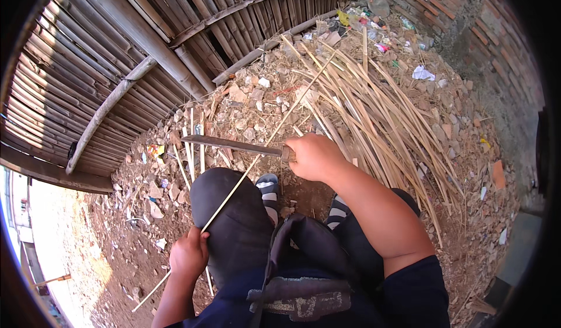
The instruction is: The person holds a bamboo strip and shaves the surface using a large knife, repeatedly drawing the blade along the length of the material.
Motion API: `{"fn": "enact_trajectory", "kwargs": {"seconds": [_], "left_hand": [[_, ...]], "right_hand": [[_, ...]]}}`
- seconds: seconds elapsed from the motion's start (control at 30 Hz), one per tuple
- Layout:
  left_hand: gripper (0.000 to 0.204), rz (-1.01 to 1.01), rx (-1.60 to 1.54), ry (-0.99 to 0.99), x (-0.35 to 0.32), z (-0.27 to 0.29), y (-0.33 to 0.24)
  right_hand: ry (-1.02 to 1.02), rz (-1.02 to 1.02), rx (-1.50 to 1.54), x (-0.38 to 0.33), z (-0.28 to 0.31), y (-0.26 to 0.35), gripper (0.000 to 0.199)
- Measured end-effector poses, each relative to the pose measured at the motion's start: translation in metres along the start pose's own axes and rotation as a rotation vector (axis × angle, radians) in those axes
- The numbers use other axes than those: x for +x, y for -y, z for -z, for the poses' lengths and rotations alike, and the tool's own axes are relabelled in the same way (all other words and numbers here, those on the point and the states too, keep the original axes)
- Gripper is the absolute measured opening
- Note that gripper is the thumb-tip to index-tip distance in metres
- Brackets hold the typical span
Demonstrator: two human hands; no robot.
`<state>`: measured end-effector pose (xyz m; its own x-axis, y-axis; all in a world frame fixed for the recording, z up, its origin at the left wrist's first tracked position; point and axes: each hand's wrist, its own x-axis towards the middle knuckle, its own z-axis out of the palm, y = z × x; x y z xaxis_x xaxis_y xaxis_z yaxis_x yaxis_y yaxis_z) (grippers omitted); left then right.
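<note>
Our left hand (189, 252) grips a strip (234, 189), our right hand (315, 157), apart, a knife (231, 145). We're likely shaving it; the next stroke needs steadiness.

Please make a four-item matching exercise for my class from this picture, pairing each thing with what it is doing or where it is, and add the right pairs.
1. Left hand
2. Right hand
3. Pile of strips
4. Brick wall

A. Spread on the littered ground, right of the picture's middle
B. Closed around one thin strip
C. Standing at the picture's upper right
D. Holding a long-bladed knife

Right pairs: 1-B, 2-D, 3-A, 4-C
</note>
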<state>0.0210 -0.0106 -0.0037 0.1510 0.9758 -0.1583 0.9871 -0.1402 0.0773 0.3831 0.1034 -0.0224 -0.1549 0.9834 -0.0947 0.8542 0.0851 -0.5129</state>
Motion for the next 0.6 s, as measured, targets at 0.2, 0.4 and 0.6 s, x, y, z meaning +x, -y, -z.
{"fn": "enact_trajectory", "kwargs": {"seconds": [0.2, 0.4, 0.6], "left_hand": [[0.024, -0.025, -0.046, -0.087, 0.004, -0.013, 0.000], [0.024, -0.015, 0.014, -0.048, -0.005, -0.012, 0.007], [0.023, -0.004, 0.009, -0.014, 0.001, -0.004, -0.001]], "right_hand": [[-0.103, -0.007, 0.046, 0.011, -0.010, -0.021, 0.023], [0.072, 0.062, -0.131, -0.003, 0.007, 0.009, 0.024], [-0.039, -0.069, 0.006, 0.002, 0.006, -0.017, 0.037]]}}
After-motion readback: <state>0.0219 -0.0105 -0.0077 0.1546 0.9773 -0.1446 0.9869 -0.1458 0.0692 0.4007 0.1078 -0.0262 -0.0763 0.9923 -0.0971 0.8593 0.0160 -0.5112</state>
